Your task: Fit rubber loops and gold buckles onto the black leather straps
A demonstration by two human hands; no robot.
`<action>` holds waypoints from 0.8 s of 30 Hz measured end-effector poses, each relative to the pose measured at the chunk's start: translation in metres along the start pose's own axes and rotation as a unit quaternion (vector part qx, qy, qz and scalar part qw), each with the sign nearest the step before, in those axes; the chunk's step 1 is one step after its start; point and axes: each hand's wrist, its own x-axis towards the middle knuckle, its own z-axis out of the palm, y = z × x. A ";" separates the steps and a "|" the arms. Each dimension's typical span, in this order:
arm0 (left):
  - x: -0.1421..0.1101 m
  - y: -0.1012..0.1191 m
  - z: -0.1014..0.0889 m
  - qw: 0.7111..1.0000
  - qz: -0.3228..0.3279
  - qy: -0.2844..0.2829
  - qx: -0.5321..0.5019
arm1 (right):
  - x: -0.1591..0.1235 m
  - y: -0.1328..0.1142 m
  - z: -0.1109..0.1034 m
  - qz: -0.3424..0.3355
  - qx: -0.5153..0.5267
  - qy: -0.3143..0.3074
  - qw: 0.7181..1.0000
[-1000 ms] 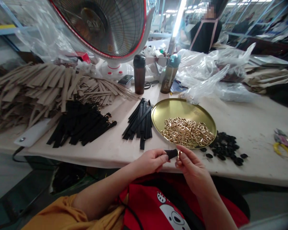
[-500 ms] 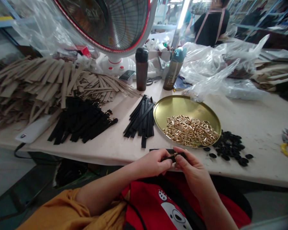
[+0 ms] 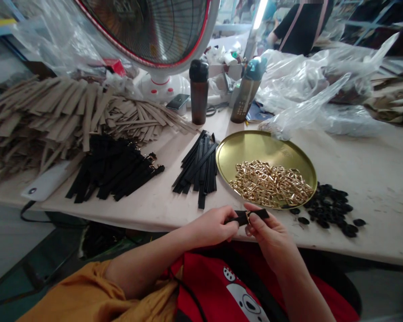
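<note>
Between my hands, just over the table's front edge, is a black strap (image 3: 241, 216) with a small gold buckle (image 3: 248, 217) on it. My left hand (image 3: 220, 225) pinches the strap to the left of the buckle. Thumb and fingers of my right hand (image 3: 267, 228) close on the strap at the buckle, and a strap end sticks out past the thumb. Just beyond my hands stands a round gold tray (image 3: 265, 143) with a heap of gold buckles (image 3: 272, 183) in it. Loose black straps (image 3: 198, 165) lie to the tray's left.
Black straps with gold fittings (image 3: 114, 170) are piled at left, before stacked beige strips (image 3: 60, 107). Small black round pieces (image 3: 332, 208) lie right of the tray. A fan (image 3: 161, 80), two bottles (image 3: 199, 96) and plastic bags (image 3: 309, 112) stand behind. A person (image 3: 302, 29) is in the background.
The strap in my hands now lies straighter, with its end showing past my right thumb and the buckle round it. The view has shifted slightly.
</note>
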 end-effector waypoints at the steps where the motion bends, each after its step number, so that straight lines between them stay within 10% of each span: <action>1: 0.001 0.001 -0.001 1.000 0.005 0.005 -0.002 | 0.002 -0.002 0.000 -0.002 -0.006 -0.006 1.000; 9: 0.012 0.007 0.002 0.990 0.066 0.010 -0.126 | 0.007 -0.012 0.004 -0.028 -0.066 -0.080 0.994; 24: 0.006 0.002 0.005 0.985 0.014 -0.021 -0.173 | -0.008 -0.021 0.006 -0.196 -0.268 0.037 0.942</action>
